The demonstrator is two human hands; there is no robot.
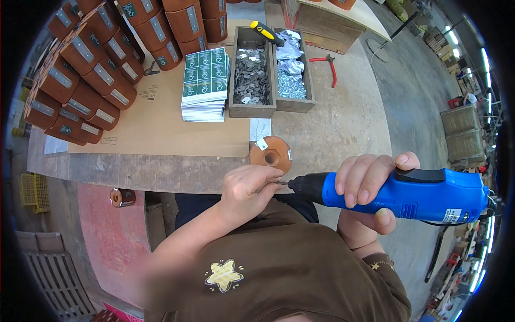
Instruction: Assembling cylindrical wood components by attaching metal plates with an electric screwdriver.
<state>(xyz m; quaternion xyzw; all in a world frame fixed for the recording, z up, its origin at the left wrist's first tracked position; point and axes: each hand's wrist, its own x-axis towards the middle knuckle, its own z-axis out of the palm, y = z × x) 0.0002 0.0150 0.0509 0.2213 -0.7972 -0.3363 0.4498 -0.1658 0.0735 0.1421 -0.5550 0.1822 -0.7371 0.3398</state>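
Note:
A blue electric screwdriver (407, 196) with a black nose lies level in my right hand (370, 185), its fingers wrapped around the body. Its thin bit points left and meets the pinched fingertips of my left hand (249, 185). Whatever those fingertips hold at the bit's end is too small and covered to make out. Just beyond them, at the table's near edge, sits a terracotta pot (276, 146) with a round hole in its base facing up. A small white tag (261, 144) rests on the pot's rim.
Two wooden trays (252, 110) hold dark metal pieces (251, 80) and silvery screws (291, 86). A yellow-black tool (263, 30) lies across them. Red-handled pliers (333, 72), stacked green-white cards (205, 80) and piled terracotta pots (86, 75) share the table (343, 123).

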